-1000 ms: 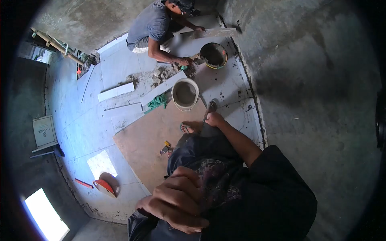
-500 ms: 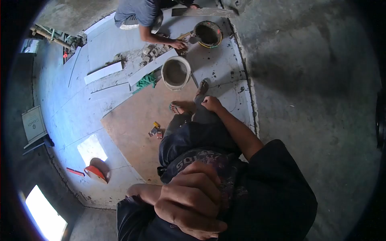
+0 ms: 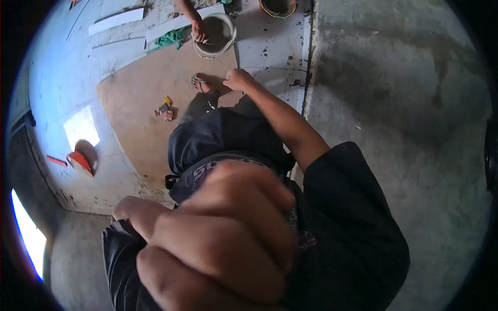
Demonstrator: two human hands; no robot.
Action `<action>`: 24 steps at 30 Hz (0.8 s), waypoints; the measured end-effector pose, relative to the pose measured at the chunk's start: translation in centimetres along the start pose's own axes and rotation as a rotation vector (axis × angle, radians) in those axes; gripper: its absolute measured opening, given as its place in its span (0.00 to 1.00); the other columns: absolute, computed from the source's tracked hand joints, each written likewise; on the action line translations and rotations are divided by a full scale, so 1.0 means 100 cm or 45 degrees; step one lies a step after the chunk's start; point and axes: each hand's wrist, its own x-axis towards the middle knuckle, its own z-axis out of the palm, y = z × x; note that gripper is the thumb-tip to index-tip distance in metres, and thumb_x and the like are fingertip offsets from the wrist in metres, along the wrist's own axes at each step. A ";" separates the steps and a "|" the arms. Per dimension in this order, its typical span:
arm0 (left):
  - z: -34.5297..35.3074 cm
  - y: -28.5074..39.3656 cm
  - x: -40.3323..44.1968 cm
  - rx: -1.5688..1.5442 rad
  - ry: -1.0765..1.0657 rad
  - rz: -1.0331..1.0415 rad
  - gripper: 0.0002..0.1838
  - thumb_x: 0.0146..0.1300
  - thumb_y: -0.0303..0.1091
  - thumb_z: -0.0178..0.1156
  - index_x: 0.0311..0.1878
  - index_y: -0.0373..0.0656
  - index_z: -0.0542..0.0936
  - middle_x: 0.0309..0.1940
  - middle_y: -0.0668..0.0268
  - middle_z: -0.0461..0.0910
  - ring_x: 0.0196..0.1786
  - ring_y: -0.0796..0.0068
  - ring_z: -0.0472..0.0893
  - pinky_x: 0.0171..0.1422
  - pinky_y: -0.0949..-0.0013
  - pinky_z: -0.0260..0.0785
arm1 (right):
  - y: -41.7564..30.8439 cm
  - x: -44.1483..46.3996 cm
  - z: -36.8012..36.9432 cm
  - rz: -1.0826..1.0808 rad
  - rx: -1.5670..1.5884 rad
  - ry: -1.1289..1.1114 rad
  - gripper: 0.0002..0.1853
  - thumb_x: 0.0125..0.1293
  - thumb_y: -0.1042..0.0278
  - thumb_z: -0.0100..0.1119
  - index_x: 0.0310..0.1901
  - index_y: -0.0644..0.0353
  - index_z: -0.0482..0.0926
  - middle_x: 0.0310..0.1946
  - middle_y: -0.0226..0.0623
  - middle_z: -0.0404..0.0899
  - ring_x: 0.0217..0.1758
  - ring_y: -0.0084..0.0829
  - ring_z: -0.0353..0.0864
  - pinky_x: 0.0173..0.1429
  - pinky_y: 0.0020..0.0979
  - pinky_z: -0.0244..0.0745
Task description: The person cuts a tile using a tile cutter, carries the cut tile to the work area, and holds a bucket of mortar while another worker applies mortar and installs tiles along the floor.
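Note:
My left hand (image 3: 218, 233) is raised very close to the camera, large and blurred. Its fingers are curled, and the inside of the grip is hidden. Beyond it, my right hand (image 3: 239, 81) is closed in a fist at my knee, with nothing visible in it. A sandalled foot (image 3: 201, 83) of mine stands on the brown board (image 3: 129, 98). Several small packets (image 3: 169, 114) and a small yellow item (image 3: 167, 100) lie on that board, left of my legs.
A co-worker's hand (image 3: 198, 32) reaches into a whitish bucket (image 3: 231, 41) of grey mix. A second bucket (image 3: 280, 14), pale strips (image 3: 116, 22) and green cloth (image 3: 171, 39) are nearby. An orange rounded object (image 3: 80, 163) and red bar (image 3: 56, 161) lie left.
The view has shifted, so the floor objects appear higher and further left. My left hand looks larger and nearer the camera. The co-worker's hand has moved from the floor into the whitish bucket.

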 end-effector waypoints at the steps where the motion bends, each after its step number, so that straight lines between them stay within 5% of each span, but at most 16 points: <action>1: 0.009 -0.007 -0.001 -0.072 0.022 -0.028 0.09 0.52 0.35 0.55 0.19 0.47 0.71 0.10 0.73 0.62 0.18 0.74 0.67 0.31 0.67 0.59 | -0.008 0.002 -0.006 -0.050 0.008 0.032 0.18 0.47 0.53 0.54 0.30 0.61 0.77 0.31 0.49 0.76 0.38 0.46 0.75 0.43 0.39 0.70; 8: 0.107 -0.060 -0.012 -0.859 0.084 -0.410 0.17 0.61 0.40 0.43 0.16 0.47 0.65 0.10 0.71 0.62 0.14 0.67 0.64 0.35 0.62 0.59 | -0.003 -0.031 -0.022 -0.043 0.370 0.040 0.15 0.47 0.55 0.56 0.30 0.59 0.77 0.26 0.45 0.77 0.34 0.42 0.77 0.41 0.37 0.71; 10: 0.114 -0.068 -0.015 -1.257 0.053 -0.411 0.09 0.51 0.24 0.57 0.18 0.42 0.70 0.12 0.70 0.64 0.17 0.76 0.66 0.23 0.74 0.58 | 0.008 -0.054 -0.020 -0.066 0.389 0.042 0.14 0.48 0.56 0.56 0.29 0.60 0.77 0.24 0.43 0.78 0.31 0.40 0.78 0.38 0.36 0.72; 14: 0.137 -0.107 -0.013 -1.136 -0.127 -0.416 0.12 0.42 0.35 0.63 0.16 0.42 0.70 0.15 0.66 0.68 0.23 0.65 0.69 0.28 0.68 0.56 | 0.114 -0.090 0.026 -0.061 0.367 0.122 0.15 0.49 0.55 0.56 0.25 0.62 0.75 0.19 0.42 0.76 0.27 0.40 0.78 0.33 0.36 0.71; 15: 0.142 -0.119 -0.007 -1.168 -0.230 -0.225 0.11 0.45 0.33 0.64 0.18 0.41 0.71 0.16 0.67 0.69 0.21 0.70 0.69 0.26 0.70 0.58 | 0.130 -0.108 0.023 0.050 0.298 0.136 0.15 0.48 0.55 0.56 0.25 0.62 0.75 0.21 0.45 0.76 0.27 0.42 0.77 0.33 0.37 0.70; 18: 0.155 -0.141 -0.009 -1.092 -0.377 0.005 0.13 0.44 0.36 0.67 0.23 0.38 0.74 0.17 0.66 0.71 0.19 0.73 0.70 0.24 0.72 0.60 | 0.202 -0.148 0.031 0.178 0.008 -0.002 0.20 0.51 0.53 0.54 0.35 0.65 0.76 0.34 0.52 0.75 0.40 0.45 0.75 0.45 0.41 0.68; 19: 0.154 -0.143 -0.009 -0.927 -0.494 -0.132 0.13 0.42 0.35 0.65 0.20 0.40 0.72 0.17 0.65 0.70 0.21 0.69 0.70 0.26 0.70 0.59 | 0.216 -0.161 0.014 0.411 0.230 -0.221 0.22 0.51 0.52 0.54 0.37 0.66 0.75 0.37 0.54 0.74 0.43 0.45 0.74 0.47 0.40 0.68; 20: 0.157 -0.146 -0.010 -0.782 -0.593 -0.268 0.12 0.41 0.34 0.63 0.16 0.41 0.70 0.16 0.64 0.69 0.22 0.65 0.69 0.28 0.68 0.57 | 0.249 -0.173 0.032 0.453 0.234 -0.071 0.22 0.51 0.52 0.55 0.34 0.67 0.75 0.35 0.53 0.74 0.40 0.44 0.75 0.44 0.40 0.68; 21: 0.150 -0.156 -0.010 -0.626 -0.700 -0.235 0.09 0.52 0.34 0.55 0.19 0.45 0.69 0.18 0.64 0.68 0.25 0.62 0.69 0.31 0.63 0.58 | 0.288 -0.175 0.051 0.369 0.140 -0.020 0.20 0.49 0.51 0.55 0.30 0.64 0.76 0.33 0.50 0.75 0.39 0.48 0.73 0.43 0.40 0.68; 22: 0.140 -0.163 -0.010 -0.454 -0.825 -0.352 0.08 0.50 0.32 0.56 0.20 0.43 0.70 0.19 0.63 0.69 0.26 0.61 0.70 0.31 0.63 0.59 | 0.290 -0.187 0.033 0.574 0.175 -0.082 0.20 0.49 0.52 0.56 0.31 0.65 0.75 0.30 0.50 0.76 0.35 0.46 0.75 0.40 0.39 0.69; 23: 0.127 -0.170 -0.014 -0.281 -0.928 -0.480 0.06 0.49 0.31 0.57 0.21 0.42 0.72 0.20 0.63 0.70 0.26 0.60 0.71 0.31 0.62 0.60 | 0.310 -0.196 0.040 0.578 0.446 0.051 0.19 0.50 0.53 0.56 0.30 0.65 0.75 0.24 0.46 0.76 0.28 0.40 0.77 0.36 0.36 0.70; 24: 0.110 -0.186 -0.022 0.105 -0.971 -0.499 0.04 0.48 0.30 0.57 0.24 0.41 0.73 0.22 0.61 0.71 0.29 0.59 0.72 0.33 0.62 0.62 | 0.335 -0.199 0.051 0.361 0.280 0.232 0.18 0.50 0.56 0.57 0.30 0.66 0.75 0.20 0.41 0.76 0.24 0.32 0.77 0.33 0.33 0.70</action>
